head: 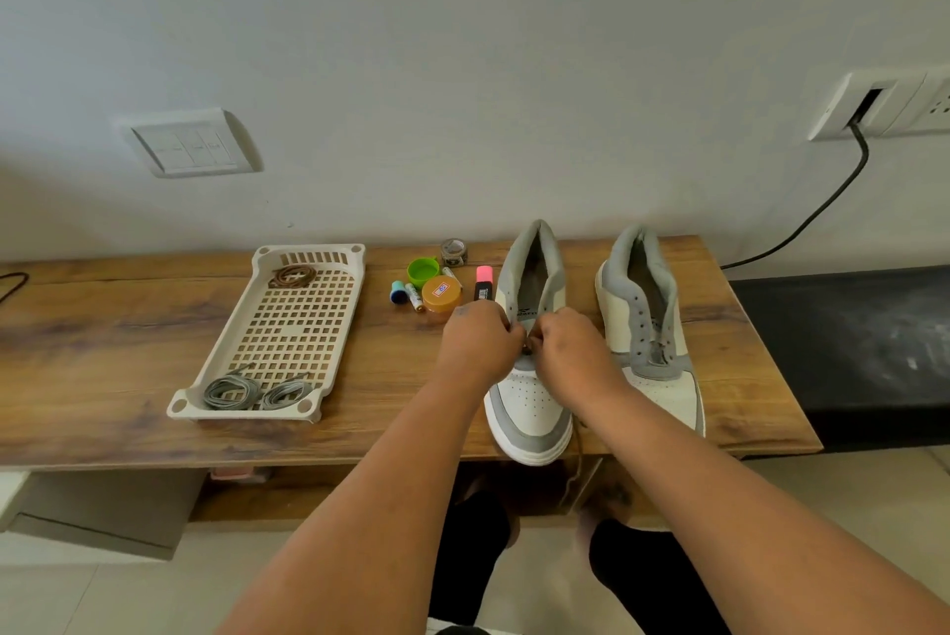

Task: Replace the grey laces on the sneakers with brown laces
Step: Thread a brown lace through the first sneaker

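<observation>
Hands meet over the left sneaker [529,398], which sits toe-out at the near edge of the wooden table [128,326]. Left hand [478,341] and right hand [570,352] both have fingers curled in tight at the lowest eyelets, pinching a brown lace [577,459] between them (the exact pinch point is hidden behind the knuckles). One brown strand trails down over the table's front edge. Right sneaker [650,326] stands just beside, no lace in its eyelets. Over in the slotted tray [267,326], two bundles of grey laces [257,392] lie at the near end, and a coiled second brown lace [292,276] rests at the far end. Small lids and markers [437,287] cluster between tray and shoes.
</observation>
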The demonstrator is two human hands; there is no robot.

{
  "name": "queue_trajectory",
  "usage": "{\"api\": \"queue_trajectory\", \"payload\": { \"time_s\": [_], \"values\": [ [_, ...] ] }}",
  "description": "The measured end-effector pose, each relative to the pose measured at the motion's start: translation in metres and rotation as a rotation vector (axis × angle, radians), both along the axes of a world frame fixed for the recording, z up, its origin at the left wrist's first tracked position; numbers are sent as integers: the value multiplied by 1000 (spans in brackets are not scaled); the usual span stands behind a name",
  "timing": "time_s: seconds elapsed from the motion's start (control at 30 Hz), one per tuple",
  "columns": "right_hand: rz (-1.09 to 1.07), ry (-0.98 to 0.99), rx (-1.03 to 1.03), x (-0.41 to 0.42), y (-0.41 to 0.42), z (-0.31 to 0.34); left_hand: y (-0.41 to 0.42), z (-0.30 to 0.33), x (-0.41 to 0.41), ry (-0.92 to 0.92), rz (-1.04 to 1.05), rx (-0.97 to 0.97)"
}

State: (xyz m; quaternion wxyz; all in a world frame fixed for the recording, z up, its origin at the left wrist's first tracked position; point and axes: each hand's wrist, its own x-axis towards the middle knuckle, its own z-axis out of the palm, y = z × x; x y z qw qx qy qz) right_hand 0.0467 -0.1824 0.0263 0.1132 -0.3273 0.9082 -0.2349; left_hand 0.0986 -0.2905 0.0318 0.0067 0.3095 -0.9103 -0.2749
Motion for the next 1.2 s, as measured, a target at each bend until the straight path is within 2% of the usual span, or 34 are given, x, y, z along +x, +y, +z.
{"api": "queue_trajectory", "payload": {
  "time_s": [0.23,0.37,0.53,0.6,0.7,0.87,1.03,1.2],
  "values": [
    [-27,8,-39,3,-2,-1,-12,1,4,64,0,200],
    [-9,23,-44,7,-2,-5,-11,3,6,60,10,244],
    [-71,-74,-2,-5,-7,-14,-23,4,8,23,130,508],
    [-86,-163,12,-10,-9,-17,-29,8,12,-39,152,580],
    [-85,-262,16,-15,-10,-18,-31,8,16,-38,175,672],
    [-66,-349,-25,-21,-8,-22,-25,-2,16,15,195,669],
    [-41,-316,15,-22,-10,-20,-26,-8,15,-6,170,627],
    [-39,-414,-48,-27,-6,-14,-23,-13,15,56,195,546]
  ]
}}
